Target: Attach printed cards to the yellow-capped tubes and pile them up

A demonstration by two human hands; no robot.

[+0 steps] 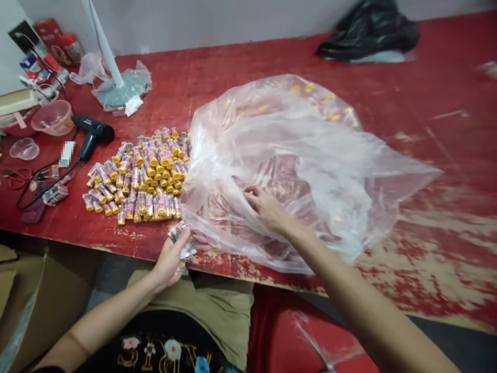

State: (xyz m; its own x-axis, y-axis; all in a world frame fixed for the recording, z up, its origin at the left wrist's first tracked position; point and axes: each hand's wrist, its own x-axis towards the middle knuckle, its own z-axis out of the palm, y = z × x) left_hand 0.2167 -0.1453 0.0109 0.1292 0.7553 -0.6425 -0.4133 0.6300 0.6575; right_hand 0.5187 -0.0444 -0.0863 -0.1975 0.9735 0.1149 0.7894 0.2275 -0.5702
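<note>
Plastic bag [336, 178] under outstretched right hand [267, 208], fingers curled, grip unclear, left hand [174, 255] clasping small packets [188, 249]

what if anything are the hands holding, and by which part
The left hand holds small wrapped items, seemingly around the middle. The right hand is at the clear bag; whether it grips it cannot be told.

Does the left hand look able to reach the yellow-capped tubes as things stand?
Probably yes: the yellow-capped tubes lie just beyond the left hand, with nothing seen between, though it holds small wrapped items.
</note>
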